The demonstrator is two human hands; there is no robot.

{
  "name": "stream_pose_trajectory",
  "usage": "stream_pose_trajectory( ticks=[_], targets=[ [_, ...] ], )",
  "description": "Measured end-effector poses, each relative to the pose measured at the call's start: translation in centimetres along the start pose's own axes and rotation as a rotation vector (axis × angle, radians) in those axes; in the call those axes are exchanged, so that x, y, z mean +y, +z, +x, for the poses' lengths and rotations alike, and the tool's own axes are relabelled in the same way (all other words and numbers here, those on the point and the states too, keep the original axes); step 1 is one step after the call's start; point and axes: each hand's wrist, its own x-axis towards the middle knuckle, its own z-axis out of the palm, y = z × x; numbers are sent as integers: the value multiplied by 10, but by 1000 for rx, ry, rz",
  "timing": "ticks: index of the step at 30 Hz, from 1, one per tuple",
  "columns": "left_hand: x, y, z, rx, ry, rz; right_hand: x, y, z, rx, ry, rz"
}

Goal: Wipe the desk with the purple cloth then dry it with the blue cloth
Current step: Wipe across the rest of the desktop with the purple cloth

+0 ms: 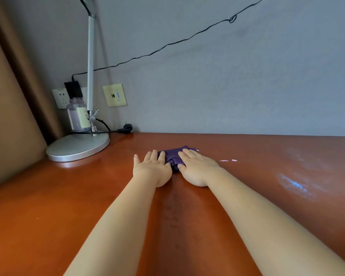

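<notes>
The purple cloth [174,156] lies bunched on the reddish-brown desk [48,206], near its far edge by the wall. My left hand [151,168] lies flat with straight fingers, its fingertips on the cloth's left part. My right hand [197,166] presses flat on the cloth's right part, fingers straight. Both arms reach far forward. A damp streak [172,212] runs on the desk between my forearms. No blue cloth is in view.
A silver desk lamp [78,146] with a round base stands at the back left, a clear bottle [78,114] behind it. Wall sockets [115,95] and a black cable [167,44] are on the grey wall. Small pale scraps [228,160] lie right of the cloth. A brown curtain [8,96] hangs at left.
</notes>
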Motion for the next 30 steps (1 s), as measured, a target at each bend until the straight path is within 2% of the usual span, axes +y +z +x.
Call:
stream_pose_trajectory(
  ticks=[11,19,30],
  targets=[
    [52,-4,15,16,139,-30,42,-6,-18,45,169,-17],
    [90,-1,-16,16,226,-18,62,-5,-64,43,281,-12],
    [73,2,-52,15,162,83,35,2,-82,38,200,16]
  ],
)
